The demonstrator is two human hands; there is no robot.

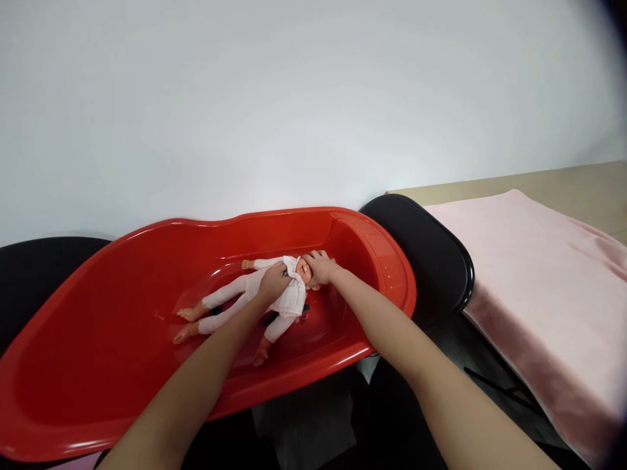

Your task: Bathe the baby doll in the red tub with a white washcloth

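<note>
A baby doll (289,297) in a white top and pale leggings lies on its back inside a red baby bathtub (88,313). Its bare feet point left and its head is toward the right end. At the chest, my left hand (274,282) has its fingers curled on the doll's white top near the collar. My right hand (321,267) is cupped over the doll's head, covering the forehead and eyes. A small dark item, too unclear to name, shows beside the doll's shoulder.
A black round-cornered seat or tabletop (421,254) touches the tub's right end, and another black surface (44,274) lies behind its left. Farther right, a pink cloth (533,281) covers a beige surface (582,192). A pale wall (294,104) stands behind.
</note>
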